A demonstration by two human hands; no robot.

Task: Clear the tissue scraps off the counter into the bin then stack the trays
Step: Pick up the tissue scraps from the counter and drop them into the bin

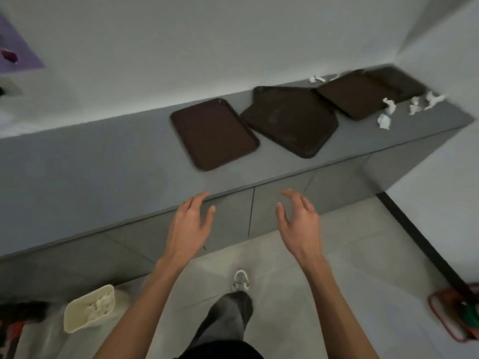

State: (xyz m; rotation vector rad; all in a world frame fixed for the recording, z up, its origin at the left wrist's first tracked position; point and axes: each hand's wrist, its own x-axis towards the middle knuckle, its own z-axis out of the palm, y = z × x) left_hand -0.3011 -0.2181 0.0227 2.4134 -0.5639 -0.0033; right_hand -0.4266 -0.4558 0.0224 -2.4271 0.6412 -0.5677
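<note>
Left hand, right hand spread; scraps beside trays.

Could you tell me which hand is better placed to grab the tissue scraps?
Probably the right hand: the left hand is open too, but the tissue scraps lie at the right end of the counter.

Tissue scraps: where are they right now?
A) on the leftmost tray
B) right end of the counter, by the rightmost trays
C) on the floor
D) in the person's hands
B: the tissue scraps lie on the right end of the counter, beside the rightmost trays; the left hand and right hand are open and hold nothing.
</note>
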